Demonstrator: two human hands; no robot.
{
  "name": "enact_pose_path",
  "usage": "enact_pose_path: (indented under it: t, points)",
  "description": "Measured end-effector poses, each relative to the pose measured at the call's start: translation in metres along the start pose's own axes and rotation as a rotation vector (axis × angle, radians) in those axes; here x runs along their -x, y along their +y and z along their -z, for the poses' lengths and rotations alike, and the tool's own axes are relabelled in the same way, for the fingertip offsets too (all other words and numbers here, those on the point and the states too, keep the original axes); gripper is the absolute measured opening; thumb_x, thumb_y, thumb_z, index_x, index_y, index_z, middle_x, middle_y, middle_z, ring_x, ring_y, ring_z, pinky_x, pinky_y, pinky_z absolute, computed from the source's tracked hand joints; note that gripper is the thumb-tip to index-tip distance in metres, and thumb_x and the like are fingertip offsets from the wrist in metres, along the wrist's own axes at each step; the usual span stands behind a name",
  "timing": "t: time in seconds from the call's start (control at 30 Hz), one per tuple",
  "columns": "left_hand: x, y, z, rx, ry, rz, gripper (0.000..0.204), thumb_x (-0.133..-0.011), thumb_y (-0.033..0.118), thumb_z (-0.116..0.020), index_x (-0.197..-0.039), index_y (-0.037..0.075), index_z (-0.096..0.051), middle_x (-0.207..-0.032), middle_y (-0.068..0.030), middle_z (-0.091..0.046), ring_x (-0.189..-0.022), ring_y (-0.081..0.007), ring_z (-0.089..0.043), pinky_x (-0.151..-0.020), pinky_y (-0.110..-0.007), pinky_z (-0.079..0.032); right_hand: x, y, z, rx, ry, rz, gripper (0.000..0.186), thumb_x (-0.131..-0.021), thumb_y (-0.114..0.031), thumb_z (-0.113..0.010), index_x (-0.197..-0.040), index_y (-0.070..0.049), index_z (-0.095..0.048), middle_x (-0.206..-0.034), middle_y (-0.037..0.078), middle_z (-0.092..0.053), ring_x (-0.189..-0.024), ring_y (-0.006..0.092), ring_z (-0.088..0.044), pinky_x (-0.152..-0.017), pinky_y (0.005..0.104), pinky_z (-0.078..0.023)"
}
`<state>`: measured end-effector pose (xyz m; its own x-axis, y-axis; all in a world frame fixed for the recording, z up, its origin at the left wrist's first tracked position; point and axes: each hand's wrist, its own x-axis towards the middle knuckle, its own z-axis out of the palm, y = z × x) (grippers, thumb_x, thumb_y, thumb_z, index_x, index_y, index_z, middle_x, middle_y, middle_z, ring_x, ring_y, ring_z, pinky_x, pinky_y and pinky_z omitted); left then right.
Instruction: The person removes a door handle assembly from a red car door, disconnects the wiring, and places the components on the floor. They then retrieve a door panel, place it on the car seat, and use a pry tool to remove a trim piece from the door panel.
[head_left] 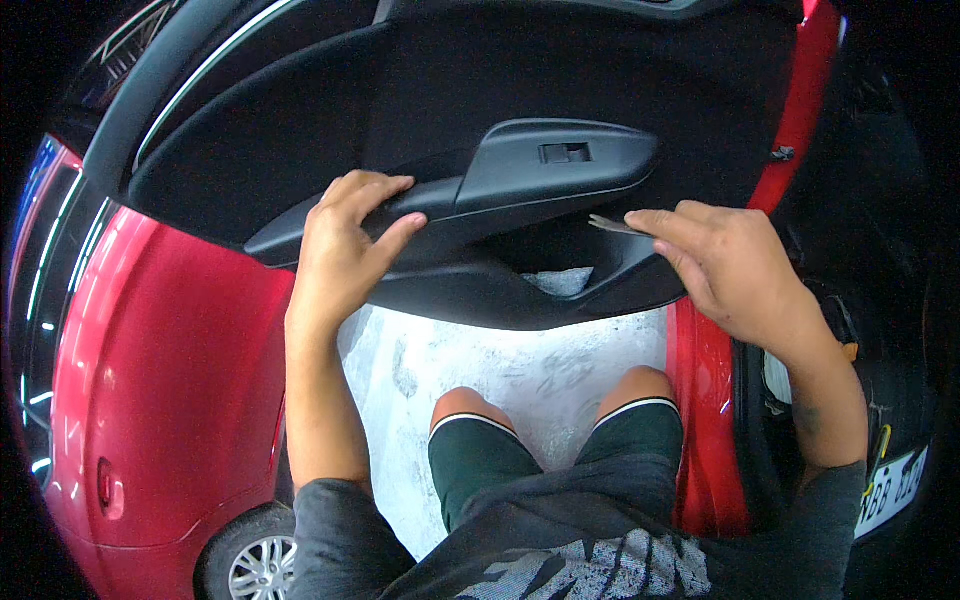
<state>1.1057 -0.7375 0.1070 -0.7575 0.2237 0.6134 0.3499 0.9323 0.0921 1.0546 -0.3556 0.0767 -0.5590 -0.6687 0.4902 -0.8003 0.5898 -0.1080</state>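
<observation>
A black inner door panel (300,130) of an open red car door fills the upper half. My left hand (345,250) grips the panel's armrest (440,205), fingers over its top and thumb along the front. My right hand (725,265) pinches a thin flat grey tool (612,225), whose tip points left under the black window switch housing (560,165). Below the armrest, the door pocket (560,283) holds something pale and crumpled.
A red car body (160,380) with a door handle and a wheel (255,565) lies to the left. Pale concrete floor (520,365) shows below the door. My knees in dark green shorts (480,450) are at the bottom middle. The red door edge (705,420) runs down the right.
</observation>
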Motion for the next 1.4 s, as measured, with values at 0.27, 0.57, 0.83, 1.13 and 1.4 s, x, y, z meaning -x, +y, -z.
enact_pose_path:
  t: [0.27, 0.57, 0.83, 1.13, 1.4]
  points:
    - [0.006, -0.004, -0.005, 0.008, 0.032, -0.007, 0.048, -0.08, 0.015, -0.089, -0.124, 0.001, -0.076, -0.108, -0.0147, -0.067, -0.105, -0.0306, -0.064, -0.094, -0.041, -0.051, -0.02, -0.046, -0.052, -0.281, 0.02, 0.002, 0.023, -0.103, -0.012, -0.058, -0.124, -0.006, -0.066, -0.098, 0.02, -0.074, -0.087, 0.0431, -0.073, -0.072, 0.053, -0.056]
    - [0.013, -0.01, -0.01, -0.051, 0.12, -0.02, 0.047, -0.079, 0.018, -0.09, -0.121, 0.004, -0.076, -0.102, -0.014, -0.063, -0.1, -0.0322, -0.061, -0.092, -0.042, -0.049, -0.045, -0.068, -0.083, -0.527, -0.008, -0.132, 0.019, -0.107, -0.012, -0.054, -0.124, -0.005, -0.061, -0.083, 0.024, -0.07, -0.08, 0.0469, -0.071, -0.067, 0.056, -0.052]
    - [-0.003, -0.02, 0.004, -0.024, -0.053, -0.028, 0.044, -0.083, 0.021, -0.087, -0.122, 0.004, -0.076, -0.104, -0.014, -0.066, -0.103, -0.033, -0.063, -0.093, -0.043, -0.049, -0.058, -0.075, -0.098, -0.62, 0.066, -0.125, 0.022, -0.107, -0.016, -0.058, -0.126, -0.004, -0.062, -0.077, 0.024, -0.067, -0.074, 0.0452, -0.071, -0.063, 0.0538, -0.051]
    - [-0.01, -0.026, 0.005, -0.103, -0.184, -0.073, 0.039, -0.095, 0.032, -0.076, -0.121, 0.002, -0.073, -0.098, -0.0182, -0.073, -0.098, -0.0397, -0.068, -0.092, -0.049, -0.051, -0.056, -0.08, -0.099, -0.692, -0.066, -0.228, 0.019, -0.108, -0.015, -0.057, -0.123, -0.003, -0.062, -0.073, 0.023, -0.065, -0.069, 0.0454, -0.069, -0.061, 0.051, -0.048]
    - [-0.012, -0.024, 0.009, -0.067, -0.213, -0.083, 0.038, -0.096, 0.031, -0.075, -0.119, 0.001, -0.074, -0.095, -0.0193, -0.072, -0.093, -0.0397, -0.068, -0.088, -0.049, -0.051, -0.042, -0.079, -0.075, -0.707, -0.024, -0.275, 0.026, -0.103, -0.013, -0.063, -0.126, -0.002, -0.064, -0.083, 0.02, -0.07, -0.074, 0.0372, -0.073, -0.067, 0.0436, -0.053]
